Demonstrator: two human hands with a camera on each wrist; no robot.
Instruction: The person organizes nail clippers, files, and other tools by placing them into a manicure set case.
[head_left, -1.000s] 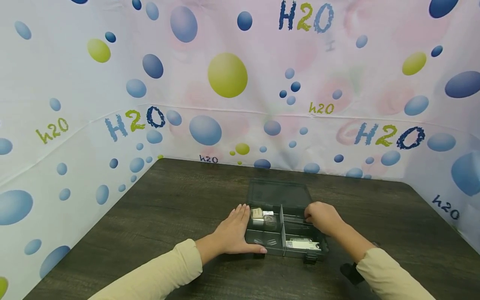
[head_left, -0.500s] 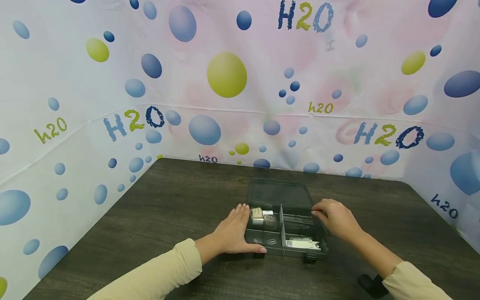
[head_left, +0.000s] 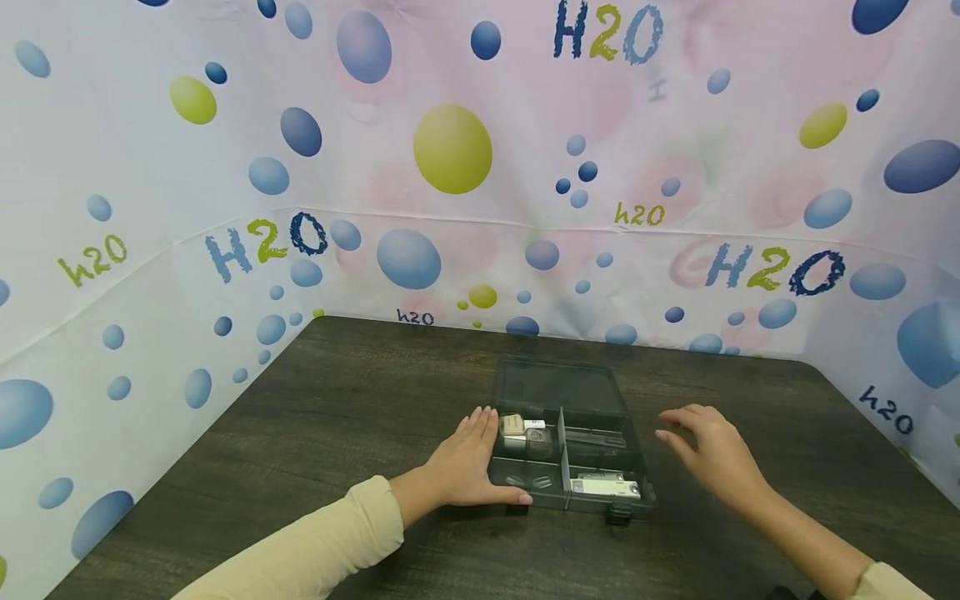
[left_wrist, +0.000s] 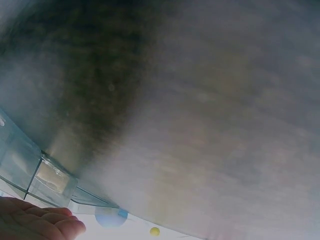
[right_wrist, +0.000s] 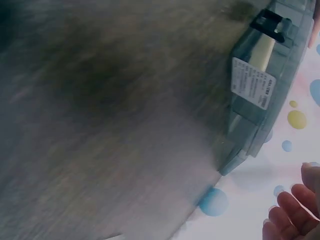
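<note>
A translucent dark grey compartment box (head_left: 564, 457) stands on the table with its lid (head_left: 558, 385) tilted back, away from me. My left hand (head_left: 468, 467) rests along its left side, fingers straight and thumb stretched across the front left corner. To the right of the box, my right hand (head_left: 712, 450) is raised with fingers loosely bent and thumb apart, holding nothing. Small beige and white items (head_left: 517, 429) lie in the rear left compartment, and a dark slender object (head_left: 596, 439) in the rear right. White flat pieces (head_left: 604, 487) fill the front right; small clear pieces (head_left: 528, 482) lie front left.
A black latch (head_left: 619, 513) sits on the box's front edge. In the right wrist view a printed white label (right_wrist: 252, 82) shows on the box side. The dark wooden table (head_left: 360, 392) meets a bubble-patterned backdrop (head_left: 450, 275) behind.
My right hand has drawn out of the box's rear right area and moved to the right, its fingers loosening and parting. My left hand and the box have kept their places.
</note>
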